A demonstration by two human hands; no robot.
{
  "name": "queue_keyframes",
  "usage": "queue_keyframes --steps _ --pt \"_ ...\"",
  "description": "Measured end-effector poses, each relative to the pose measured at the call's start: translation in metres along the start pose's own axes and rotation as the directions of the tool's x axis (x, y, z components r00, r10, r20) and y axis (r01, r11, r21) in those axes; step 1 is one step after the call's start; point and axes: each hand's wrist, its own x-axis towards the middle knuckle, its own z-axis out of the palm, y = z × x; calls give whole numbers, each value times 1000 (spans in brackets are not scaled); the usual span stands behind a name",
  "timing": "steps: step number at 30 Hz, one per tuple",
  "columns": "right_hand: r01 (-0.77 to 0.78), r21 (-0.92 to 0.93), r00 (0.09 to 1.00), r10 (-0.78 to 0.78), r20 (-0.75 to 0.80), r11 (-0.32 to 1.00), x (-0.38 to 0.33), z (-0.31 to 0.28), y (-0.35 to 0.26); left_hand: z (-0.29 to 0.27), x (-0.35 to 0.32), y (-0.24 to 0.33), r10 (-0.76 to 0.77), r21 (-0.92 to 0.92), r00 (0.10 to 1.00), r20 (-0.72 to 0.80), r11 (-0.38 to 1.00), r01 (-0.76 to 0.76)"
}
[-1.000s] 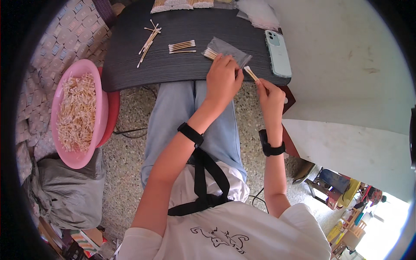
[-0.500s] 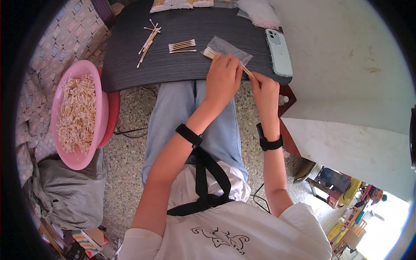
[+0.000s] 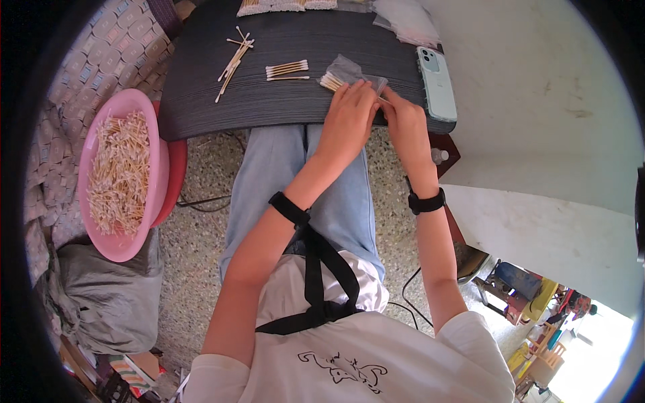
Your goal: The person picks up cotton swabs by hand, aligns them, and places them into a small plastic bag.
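My left hand [image 3: 348, 117] lies over a small clear plastic bag [image 3: 347, 67] at the table's near edge, its fingers closed round the bag and a bundle of cotton swabs [image 3: 329, 82]. White swab tips show past the fingers at the left. Close beside it, my right hand [image 3: 407, 124] pinches at the bundle's other end, where a thin swab stick shows between the hands. The fingertips partly hide the bag's near side. Left of the bag lie a neat small row of swabs [image 3: 287, 68] and a loose, crossed pile of swabs [image 3: 234, 66].
A pale phone [image 3: 438, 84] rests at the right end of the dark table [image 3: 201, 101]. Clear bags [image 3: 406, 20] and filled swab packs [image 3: 285, 5] lie along the far edge. A pink basin [image 3: 163, 174] full of swabs stands at the left. The wall [image 3: 531, 101] borders the right.
My right hand has moved up and closer to my left hand, and less of the swab sticks shows between them. The bag now looks more crumpled.
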Motion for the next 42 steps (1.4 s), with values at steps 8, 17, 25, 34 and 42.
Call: queue_keyframes --steps 8,17,25,34,42 --pt "-7 17 999 7 46 1000 10 4 6 -3 0 -2 24 36 998 64 999 -27" --pt "-46 15 985 48 -165 999 -15 11 4 0 -3 -4 54 152 992 113 986 -71" --pt "5 91 970 17 -241 996 -15 13 9 -2 -1 -4 25 90 993 118 995 -36" --pt "-16 68 969 32 -244 998 -11 19 14 -2 0 -3 18 59 996 89 998 -24" --pt "105 -22 949 -107 -298 994 0 36 13 -6 3 0 -51 -39 994 96 998 55"
